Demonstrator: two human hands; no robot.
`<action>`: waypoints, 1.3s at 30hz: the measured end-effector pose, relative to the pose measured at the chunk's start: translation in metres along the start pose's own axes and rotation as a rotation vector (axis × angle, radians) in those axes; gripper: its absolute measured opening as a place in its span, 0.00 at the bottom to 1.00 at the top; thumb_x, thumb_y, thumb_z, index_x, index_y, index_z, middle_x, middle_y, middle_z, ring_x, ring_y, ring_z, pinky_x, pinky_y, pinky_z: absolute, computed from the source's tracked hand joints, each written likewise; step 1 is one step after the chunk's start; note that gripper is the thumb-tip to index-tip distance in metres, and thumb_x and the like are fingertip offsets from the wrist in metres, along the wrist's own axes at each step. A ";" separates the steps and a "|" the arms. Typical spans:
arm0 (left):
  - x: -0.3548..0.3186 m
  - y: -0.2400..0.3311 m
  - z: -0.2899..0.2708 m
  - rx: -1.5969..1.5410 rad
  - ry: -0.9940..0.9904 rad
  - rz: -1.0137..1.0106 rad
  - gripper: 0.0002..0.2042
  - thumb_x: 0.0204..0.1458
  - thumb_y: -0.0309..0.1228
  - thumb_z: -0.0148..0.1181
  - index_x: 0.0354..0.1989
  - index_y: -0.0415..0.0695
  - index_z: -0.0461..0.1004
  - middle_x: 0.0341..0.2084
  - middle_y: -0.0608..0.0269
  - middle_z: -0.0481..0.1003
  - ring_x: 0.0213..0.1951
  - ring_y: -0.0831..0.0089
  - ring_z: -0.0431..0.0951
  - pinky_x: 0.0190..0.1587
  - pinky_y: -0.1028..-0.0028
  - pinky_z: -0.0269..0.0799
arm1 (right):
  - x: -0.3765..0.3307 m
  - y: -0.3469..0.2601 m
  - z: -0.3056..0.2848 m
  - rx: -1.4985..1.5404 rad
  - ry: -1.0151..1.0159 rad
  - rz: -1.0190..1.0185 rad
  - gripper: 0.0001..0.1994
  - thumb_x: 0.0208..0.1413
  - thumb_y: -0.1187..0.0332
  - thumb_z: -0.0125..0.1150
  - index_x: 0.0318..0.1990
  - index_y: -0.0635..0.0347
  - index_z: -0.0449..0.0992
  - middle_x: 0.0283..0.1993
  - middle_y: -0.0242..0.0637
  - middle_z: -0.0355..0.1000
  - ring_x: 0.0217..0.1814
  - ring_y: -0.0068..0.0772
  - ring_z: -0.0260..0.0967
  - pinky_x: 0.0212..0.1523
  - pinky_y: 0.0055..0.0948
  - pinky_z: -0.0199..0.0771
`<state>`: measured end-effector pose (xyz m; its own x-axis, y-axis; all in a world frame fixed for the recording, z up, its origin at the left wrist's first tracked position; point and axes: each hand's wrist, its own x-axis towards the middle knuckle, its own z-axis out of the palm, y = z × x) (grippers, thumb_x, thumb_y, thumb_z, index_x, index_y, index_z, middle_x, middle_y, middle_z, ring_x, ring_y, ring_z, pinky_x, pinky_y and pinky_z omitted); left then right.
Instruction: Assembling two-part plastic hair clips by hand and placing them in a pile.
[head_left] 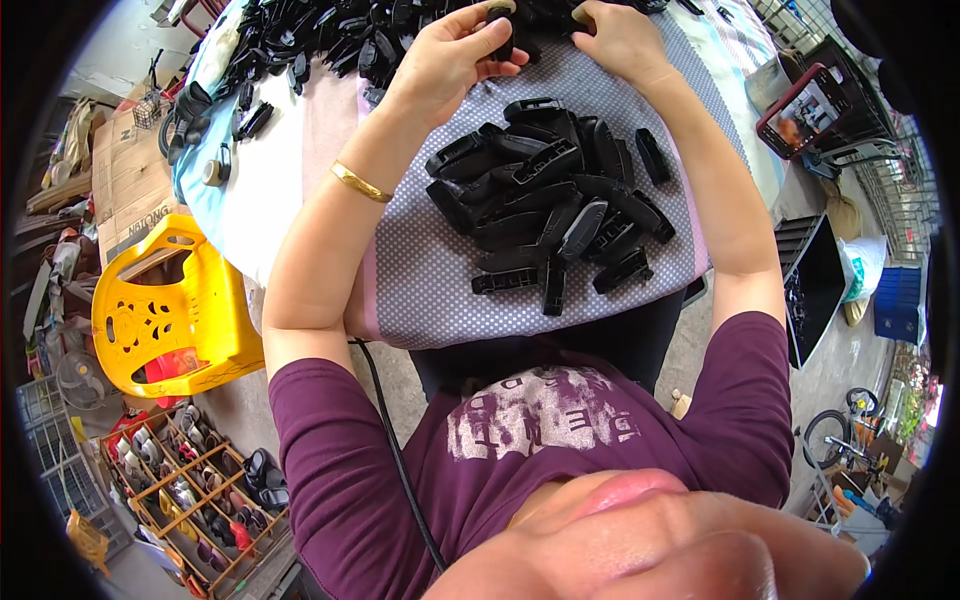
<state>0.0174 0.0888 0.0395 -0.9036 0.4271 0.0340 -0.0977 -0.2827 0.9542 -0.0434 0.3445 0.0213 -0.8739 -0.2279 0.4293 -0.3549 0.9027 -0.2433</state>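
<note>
Here the left hand point(450, 60) is pinching a small black plastic part point(503, 38) by its long sides, fingers curled shut around it. The right hand point(620, 40) is resting half-curled among the far pile; whether it grips anything I cannot tell. The part is looking light, rigid and smooth, so it probably wants gripping across its ribbed edges.

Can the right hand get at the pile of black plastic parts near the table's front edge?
Probably yes: the pile lies uncovered on the dotted cloth, just below the right hand, nothing between them.

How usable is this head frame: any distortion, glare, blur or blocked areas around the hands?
Head view: strong fisheye bending, black vignette at the corners. Even daylight, no harsh glare. The pile of black plastic parts on the dotted cloth is sharp. The left hand and right hand sit near the top edge. A face blocks the bottom.
</note>
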 end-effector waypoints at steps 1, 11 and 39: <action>0.003 -0.005 -0.001 0.002 0.001 0.002 0.23 0.64 0.22 0.60 0.67 0.37 0.66 0.42 0.57 0.80 0.38 0.69 0.84 0.39 0.75 0.81 | 0.000 0.001 0.000 0.001 0.002 -0.002 0.14 0.48 0.63 0.69 0.40 0.59 0.83 0.41 0.49 0.81 0.46 0.54 0.79 0.49 0.49 0.78; 0.015 -0.021 -0.019 -0.036 0.145 0.119 0.18 0.59 0.19 0.63 0.59 0.37 0.75 0.43 0.62 0.81 0.41 0.76 0.82 0.43 0.77 0.80 | -0.017 -0.049 -0.030 1.042 -0.159 0.058 0.10 0.63 0.70 0.64 0.47 0.67 0.85 0.32 0.27 0.80 0.29 0.16 0.72 0.29 0.20 0.72; 0.004 -0.003 0.005 -0.080 0.076 0.276 0.12 0.66 0.25 0.58 0.55 0.36 0.79 0.44 0.59 0.82 0.44 0.73 0.82 0.51 0.76 0.77 | -0.031 -0.066 -0.029 1.012 -0.310 -0.049 0.10 0.60 0.70 0.69 0.45 0.66 0.82 0.35 0.34 0.81 0.36 0.22 0.76 0.38 0.29 0.76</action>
<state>0.0160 0.0961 0.0380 -0.9290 0.2598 0.2636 0.1263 -0.4470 0.8856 0.0168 0.3028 0.0497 -0.8469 -0.4683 0.2521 -0.3787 0.1981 -0.9041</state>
